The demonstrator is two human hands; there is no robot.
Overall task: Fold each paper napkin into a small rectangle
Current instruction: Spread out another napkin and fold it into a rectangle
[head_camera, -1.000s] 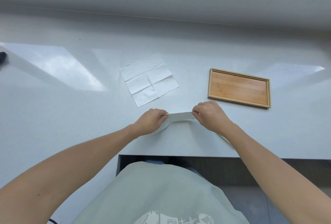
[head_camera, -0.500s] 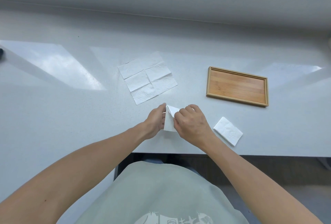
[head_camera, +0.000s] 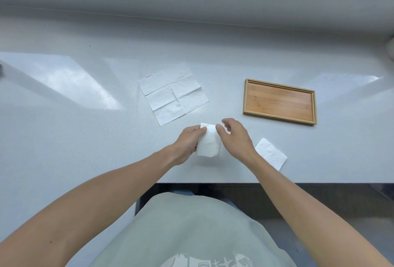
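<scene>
A white paper napkin folded into a small rectangle [head_camera: 209,142] lies near the table's front edge between my hands. My left hand [head_camera: 189,138] pinches its left edge and top left corner. My right hand [head_camera: 233,136] rests against its right edge, thumb on the top right corner, fingers curled loosely. A second folded napkin [head_camera: 271,153] lies flat to the right, close to my right wrist. Farther back, an unfolded creased napkin [head_camera: 172,93] lies spread open on the table.
A shallow wooden tray [head_camera: 247,96] with nothing in it sits at the right, beyond my right hand. The pale grey table [head_camera: 85,138] ends in a front edge just below my forearms. A dark object shows at the far left edge.
A long strip held between both hands got folded over from right to left and now lies as a small rectangle. My right hand has loosened. The second folded napkin came into view.
</scene>
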